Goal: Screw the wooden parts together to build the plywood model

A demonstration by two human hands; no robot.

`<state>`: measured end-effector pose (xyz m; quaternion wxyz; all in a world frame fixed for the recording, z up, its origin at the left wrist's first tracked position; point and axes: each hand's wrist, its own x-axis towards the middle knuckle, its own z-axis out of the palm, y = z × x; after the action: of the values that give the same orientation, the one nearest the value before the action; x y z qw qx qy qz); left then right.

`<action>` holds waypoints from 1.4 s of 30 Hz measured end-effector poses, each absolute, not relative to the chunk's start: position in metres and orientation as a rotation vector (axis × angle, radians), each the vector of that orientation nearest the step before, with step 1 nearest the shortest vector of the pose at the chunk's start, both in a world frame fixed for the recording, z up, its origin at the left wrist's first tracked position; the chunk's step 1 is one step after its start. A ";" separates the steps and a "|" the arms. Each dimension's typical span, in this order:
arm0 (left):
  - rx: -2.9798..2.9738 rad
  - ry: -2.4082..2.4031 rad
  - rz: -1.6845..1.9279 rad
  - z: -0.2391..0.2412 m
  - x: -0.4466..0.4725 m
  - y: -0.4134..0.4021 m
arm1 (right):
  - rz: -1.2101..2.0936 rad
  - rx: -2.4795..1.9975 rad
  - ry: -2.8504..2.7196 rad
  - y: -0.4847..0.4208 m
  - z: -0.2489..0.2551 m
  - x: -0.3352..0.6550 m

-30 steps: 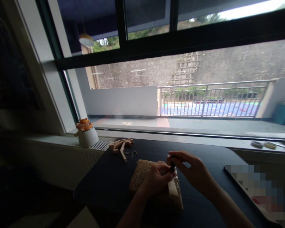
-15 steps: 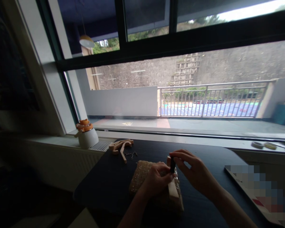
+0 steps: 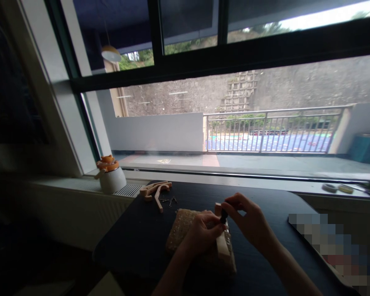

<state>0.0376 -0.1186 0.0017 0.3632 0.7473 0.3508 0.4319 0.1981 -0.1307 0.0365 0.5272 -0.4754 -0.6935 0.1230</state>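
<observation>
A pale wooden bar (image 3: 222,246) lies along the right side of a brown, film-wrapped block (image 3: 181,226), its far end turned upward. My right hand (image 3: 245,209) pinches the top of a short black screwdriver (image 3: 224,215), which stands nearly upright over the bar. From the left, my left hand (image 3: 202,230) rests across the block and bar. Its thumb and forefinger close together at the screwdriver's lower end; what sits between them is hidden. Several small screws (image 3: 172,201) lie on the table beyond the block, next to curved wooden parts (image 3: 158,193).
The dark table (image 3: 126,230) stands against a window sill. A white jug with an orange lid (image 3: 111,176) is on the sill at left, and tape rolls (image 3: 337,188) are at right. A blurred-out flat item (image 3: 323,242) lies at the table's right edge.
My right hand's fingers have turned around the top of the screwdriver and sit slightly lower. My left hand keeps its place on the block. The view has shifted slightly.
</observation>
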 end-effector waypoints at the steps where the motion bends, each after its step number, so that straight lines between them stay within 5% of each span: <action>1: 1.924 0.907 1.109 0.001 0.038 -0.118 | 0.299 -1.152 -1.655 -0.130 0.037 0.198; 42: 1.930 0.876 1.135 0.002 0.039 -0.117 | 0.547 -1.024 -1.695 -0.138 0.049 0.199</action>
<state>0.0386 -0.1175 0.0015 0.3603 0.7487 0.3400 0.4404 0.1992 -0.1382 0.0487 0.5172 -0.4267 -0.7061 0.2278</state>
